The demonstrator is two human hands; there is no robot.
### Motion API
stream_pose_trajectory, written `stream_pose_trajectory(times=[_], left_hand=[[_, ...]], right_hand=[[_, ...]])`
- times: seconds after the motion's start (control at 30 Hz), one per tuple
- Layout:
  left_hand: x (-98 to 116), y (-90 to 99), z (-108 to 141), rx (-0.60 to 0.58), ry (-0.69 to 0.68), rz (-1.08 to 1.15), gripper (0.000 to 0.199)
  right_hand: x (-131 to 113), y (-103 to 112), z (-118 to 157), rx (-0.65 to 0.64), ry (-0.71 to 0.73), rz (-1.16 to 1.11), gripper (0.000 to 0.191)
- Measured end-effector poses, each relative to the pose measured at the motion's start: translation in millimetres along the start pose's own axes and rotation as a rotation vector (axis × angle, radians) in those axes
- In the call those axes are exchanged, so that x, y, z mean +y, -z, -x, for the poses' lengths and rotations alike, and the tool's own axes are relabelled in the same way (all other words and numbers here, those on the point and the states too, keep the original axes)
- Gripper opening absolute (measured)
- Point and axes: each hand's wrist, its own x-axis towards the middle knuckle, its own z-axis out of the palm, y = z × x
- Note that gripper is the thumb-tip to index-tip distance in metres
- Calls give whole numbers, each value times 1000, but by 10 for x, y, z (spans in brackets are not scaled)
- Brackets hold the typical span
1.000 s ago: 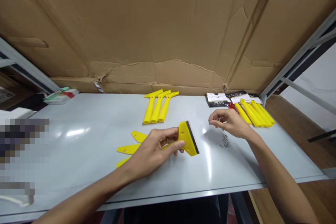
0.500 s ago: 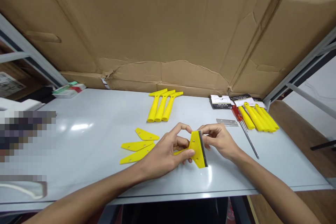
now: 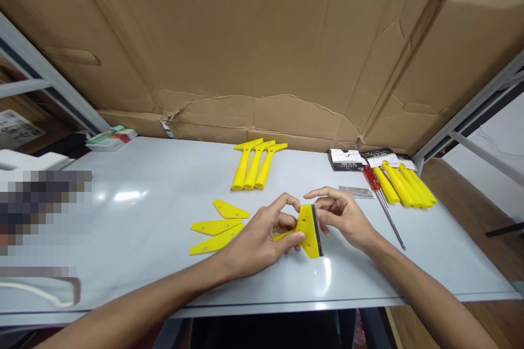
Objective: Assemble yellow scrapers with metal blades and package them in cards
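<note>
A yellow scraper (image 3: 310, 245) with a dark strip along its right edge is held up over the table by my left hand (image 3: 266, 234). My left thumb presses on its face and the fingers wrap behind; its short handle is mostly covered by that hand. Close to the dark edge is my right hand (image 3: 341, 215), index finger stretched out, thumb and other fingers curled together. What those fingers pinch, if anything, is hidden. Two small holes show in the scraper's face. To the left of my left hand lie three flat yellow plates (image 3: 231, 210), each with holes.
Three yellow scraper handles (image 3: 249, 166) stand in a row at the back. On the right lie metal blades (image 3: 355, 192), red-handled screwdrivers (image 3: 372, 179) and several packaged yellow scrapers (image 3: 403, 182). A cardboard sheet (image 3: 254, 43) closes the rear of the table.
My right index finger has lifted and straightened away from the scraper's top corner. My left hand keeps its hold, and the view has shifted slightly.
</note>
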Motion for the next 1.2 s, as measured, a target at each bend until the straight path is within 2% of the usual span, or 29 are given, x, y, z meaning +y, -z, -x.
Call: stream_pose_trajectory(times=[0.27,0.43,0.53,0.7,0.8,0.87,0.9,0.93,1.03,1.1,1.2], left_hand=[[-43,-8,-5,18,5,-48,27],[-30,-25,-11,35,21,-88,27],[-34,-26,-16,39,29,-128,26],[-65,-33,-14,52,36,-167,27],[-46,-43,-9,45,37,-106,26],[-12,-32,-14,49,59,-39,28],[8,-19,-20,53,80,-6,29],[25,-2,-29,58,102,24,31],[41,56,-70,78,152,86,34],[16,84,-101,102,162,109,34],[-46,97,-135,128,170,148,41]], right_hand=[[3,-9,21,54,16,44,30],[-67,-3,24,31,-32,135,36],[-70,-33,36,61,-72,187,38],[-45,-42,34,87,-100,120,42],[-145,147,21,36,-114,304,35],[-271,368,29,70,-100,559,24],[-340,490,42,104,-100,674,25],[-407,609,62,77,-125,769,25],[-546,881,138,-118,-232,981,14],[-567,979,179,-185,-290,1095,8],[-514,1052,192,-148,-381,1250,9]])
